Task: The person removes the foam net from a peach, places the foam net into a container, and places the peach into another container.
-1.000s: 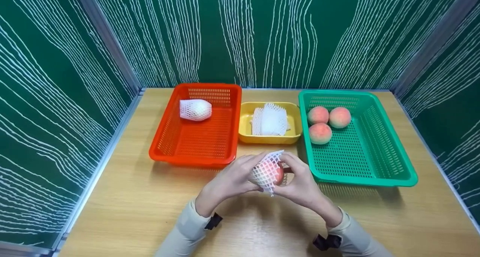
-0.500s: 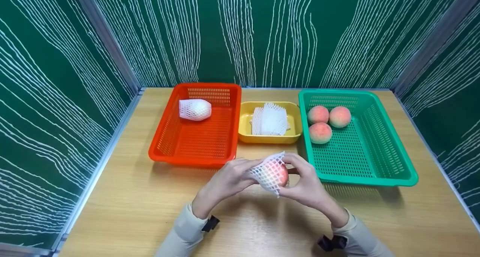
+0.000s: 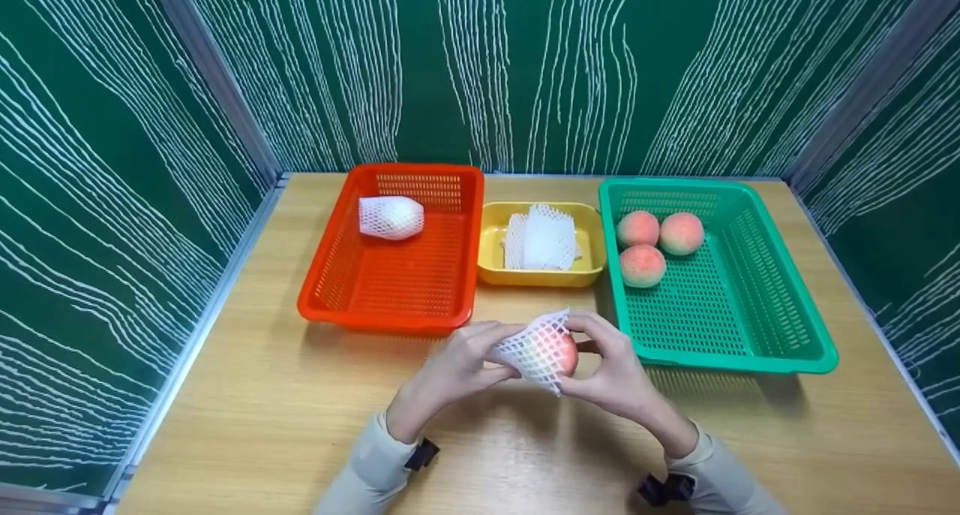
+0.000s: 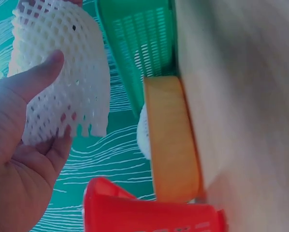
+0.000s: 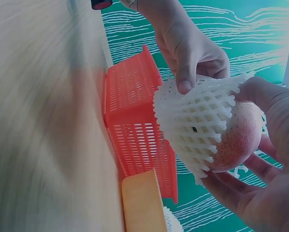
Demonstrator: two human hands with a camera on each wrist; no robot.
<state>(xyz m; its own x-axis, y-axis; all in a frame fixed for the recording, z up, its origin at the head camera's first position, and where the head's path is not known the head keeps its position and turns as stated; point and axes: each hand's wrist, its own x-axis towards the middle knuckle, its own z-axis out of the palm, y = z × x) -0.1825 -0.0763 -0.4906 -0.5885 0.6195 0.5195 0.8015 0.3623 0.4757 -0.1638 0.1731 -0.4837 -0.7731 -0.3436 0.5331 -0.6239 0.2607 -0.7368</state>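
Above the table, between both hands, a pink peach (image 3: 568, 353) sits partly inside a white foam net sleeve (image 3: 531, 350). My left hand (image 3: 457, 365) pinches the sleeve's left end, its thumb (image 4: 48, 72) lying along the mesh. On the other side my right hand (image 3: 615, 365) grips the sleeve's open rim and the peach, thumb below and fingers above. In the right wrist view the bare side of the peach (image 5: 241, 137) shows outside the mesh, facing the right palm.
A red basket (image 3: 409, 321) at left holds a sleeved fruit (image 3: 394, 218). A yellow tray (image 3: 536, 278) in the middle holds folded foam net sleeves (image 3: 547, 237). Three peaches (image 3: 643, 266) lie in the green basket (image 3: 735, 361) at right. Striped green panels (image 3: 420, 72) stand behind.
Over the last second the peach and sleeve have shifted slightly right with my right hand. The left hand has slid toward the sleeve's left end; the last half second shows hardly any movement.
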